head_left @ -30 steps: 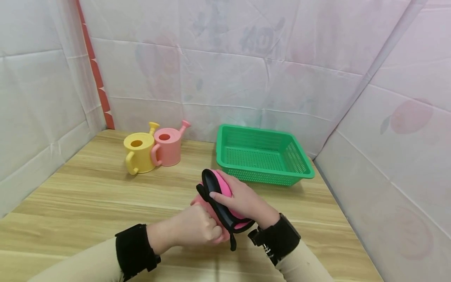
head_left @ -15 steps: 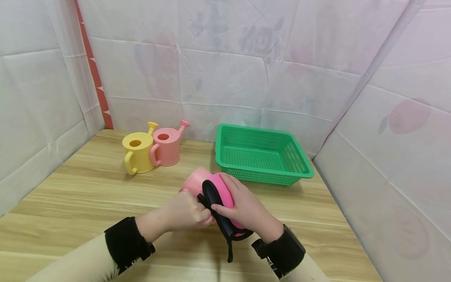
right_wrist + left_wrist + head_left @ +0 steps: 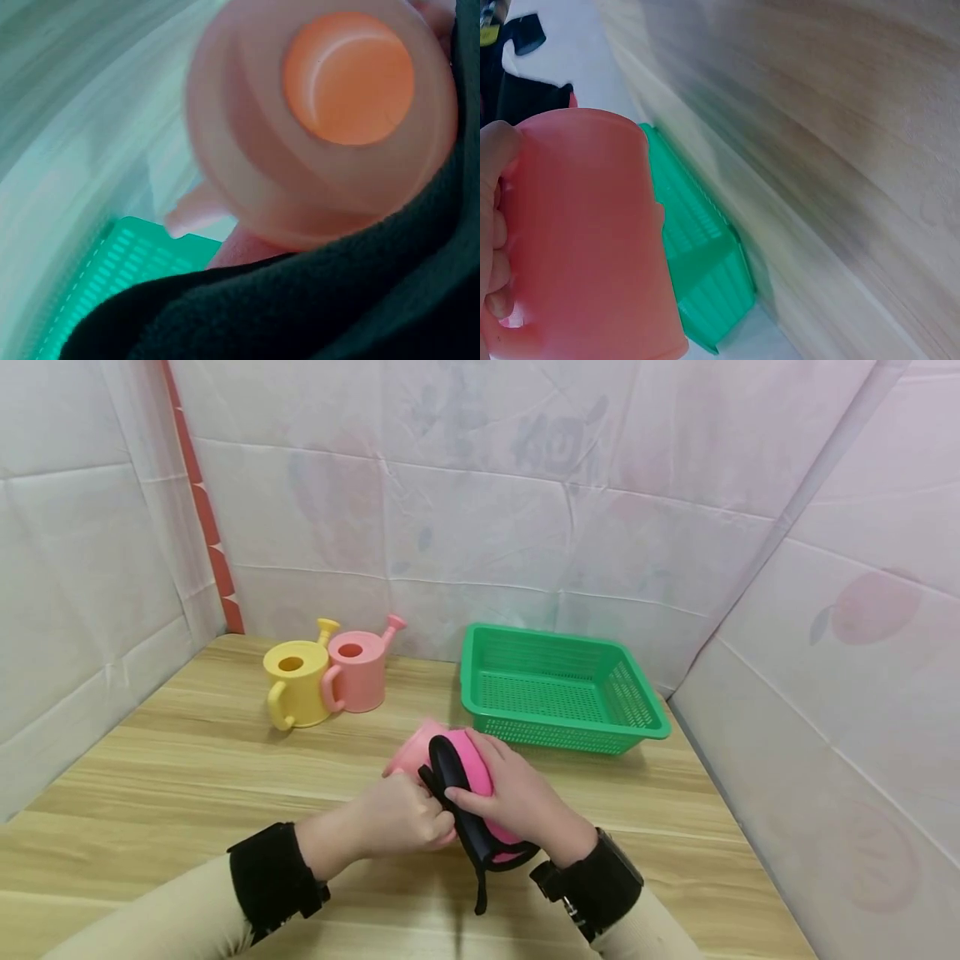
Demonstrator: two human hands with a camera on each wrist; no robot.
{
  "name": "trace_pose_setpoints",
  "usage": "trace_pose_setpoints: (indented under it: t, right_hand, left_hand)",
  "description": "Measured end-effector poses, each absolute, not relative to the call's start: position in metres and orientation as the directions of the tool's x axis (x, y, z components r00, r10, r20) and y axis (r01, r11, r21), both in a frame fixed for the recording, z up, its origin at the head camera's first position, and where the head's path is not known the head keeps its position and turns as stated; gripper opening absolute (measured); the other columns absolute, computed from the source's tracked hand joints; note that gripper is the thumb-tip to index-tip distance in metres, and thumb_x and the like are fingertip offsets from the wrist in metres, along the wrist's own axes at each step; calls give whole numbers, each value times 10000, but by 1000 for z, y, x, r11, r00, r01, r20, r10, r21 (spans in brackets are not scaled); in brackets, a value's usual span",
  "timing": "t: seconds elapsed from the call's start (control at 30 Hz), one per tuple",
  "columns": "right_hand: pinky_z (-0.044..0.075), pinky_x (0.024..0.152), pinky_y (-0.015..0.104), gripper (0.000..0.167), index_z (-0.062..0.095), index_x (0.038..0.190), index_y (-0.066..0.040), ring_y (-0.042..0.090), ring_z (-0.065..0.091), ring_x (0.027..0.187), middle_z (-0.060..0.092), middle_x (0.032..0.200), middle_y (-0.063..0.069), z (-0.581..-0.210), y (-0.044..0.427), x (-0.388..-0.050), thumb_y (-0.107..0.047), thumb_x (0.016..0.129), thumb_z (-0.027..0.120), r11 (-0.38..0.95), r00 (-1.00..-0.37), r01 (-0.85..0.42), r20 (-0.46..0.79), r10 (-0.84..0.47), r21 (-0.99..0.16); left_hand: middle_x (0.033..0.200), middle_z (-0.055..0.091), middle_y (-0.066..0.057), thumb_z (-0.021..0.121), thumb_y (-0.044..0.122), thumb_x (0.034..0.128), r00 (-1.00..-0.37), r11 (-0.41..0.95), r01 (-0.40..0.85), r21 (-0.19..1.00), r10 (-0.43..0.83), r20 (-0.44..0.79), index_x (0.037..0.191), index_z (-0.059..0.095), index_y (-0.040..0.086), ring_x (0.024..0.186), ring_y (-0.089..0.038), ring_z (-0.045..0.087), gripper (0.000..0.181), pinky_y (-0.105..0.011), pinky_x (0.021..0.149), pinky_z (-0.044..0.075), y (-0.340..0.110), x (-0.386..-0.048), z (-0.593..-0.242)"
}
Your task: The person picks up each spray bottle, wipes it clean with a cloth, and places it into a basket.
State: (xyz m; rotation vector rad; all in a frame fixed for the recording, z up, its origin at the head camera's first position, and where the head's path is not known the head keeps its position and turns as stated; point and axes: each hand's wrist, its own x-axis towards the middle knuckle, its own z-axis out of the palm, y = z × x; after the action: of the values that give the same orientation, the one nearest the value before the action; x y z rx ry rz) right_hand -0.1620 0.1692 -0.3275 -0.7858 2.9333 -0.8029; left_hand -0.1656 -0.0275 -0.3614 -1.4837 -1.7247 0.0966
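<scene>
A pink watering can (image 3: 414, 750) is tilted above the table's middle, and my left hand (image 3: 397, 818) grips its handle. The left wrist view shows the can's smooth side (image 3: 592, 232) with curled fingers at its handle. My right hand (image 3: 517, 793) holds a hot-pink soft fabric item with black edging and a black loop (image 3: 474, 760), thumb on the black part. It lies against the can's right side and hides much of it; its exact kind is unclear. In the right wrist view the can's top (image 3: 225, 112) shows a round opening and a short spout.
A yellow watering can (image 3: 298, 693) and another pink watering can (image 3: 360, 681) stand side by side at the back left. A green perforated plastic basket (image 3: 555, 735) sits at the back right. Cloth-covered walls (image 3: 480, 527) enclose the wooden table (image 3: 187, 793).
Over the last second the held watering can has turned and shifted up and left, so more of its body shows. The left hand moved left with it; the right hand shifted slightly downward.
</scene>
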Motion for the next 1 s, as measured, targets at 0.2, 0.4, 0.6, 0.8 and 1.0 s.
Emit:
trace_pose_setpoints:
  t: [0.2, 0.4, 0.6, 0.8, 1.0]
  right_hand:
    - [365, 997, 372, 866, 244, 1476, -163, 184, 353, 1304, 344, 1457, 25, -322, 162, -169, -601, 811, 585, 716, -861, -473, 97, -500, -513]
    - [364, 996, 376, 857, 218, 1482, -180, 166, 337, 1309, 324, 1466, 14, -320, 159, -173, -585, 823, 584, 688, -853, -460, 66, -517, -561]
    - [376, 982, 369, 830, 234, 1477, -157, 168, 360, 1290, 339, 1455, 25, -322, 159, -173, -563, 840, 577, 665, -845, -471, 81, -528, -579]
    - [375, 985, 391, 813, 242, 1477, -195, 180, 361, 1295, 342, 1454, 16, -323, 163, -171, -567, 837, 578, 687, -855, -469, 88, -512, -555]
    - [404, 949, 397, 821, 254, 1474, -217, 192, 418, 1245, 373, 1429, 34, -324, 169, -168, -591, 820, 581, 702, -851, -476, 77, -519, -529]
  left_hand:
    - [497, 424, 118, 458, 272, 929, 58, 261, 780, -568, 874, 482, 607, 438, 207, 425, -29, 432, 330, -202, 402, 300, -20, -157, -363]
    - [496, 443, 124, 519, 298, 913, 59, 234, 784, -574, 894, 444, 619, 455, 220, 429, -42, 429, 311, -208, 427, 320, -16, -147, -362]
    - [494, 440, 126, 557, 308, 891, 60, 225, 809, -543, 888, 456, 615, 459, 221, 431, -43, 428, 305, -204, 428, 300, -16, -146, -363]
    - [493, 429, 119, 505, 281, 904, 74, 244, 817, -523, 854, 515, 606, 439, 205, 432, -53, 443, 315, -221, 427, 325, -18, -154, -365]
    - [462, 367, 117, 511, 277, 898, 57, 279, 831, -481, 818, 573, 571, 417, 197, 385, -33, 372, 350, -199, 382, 251, -25, -165, -366]
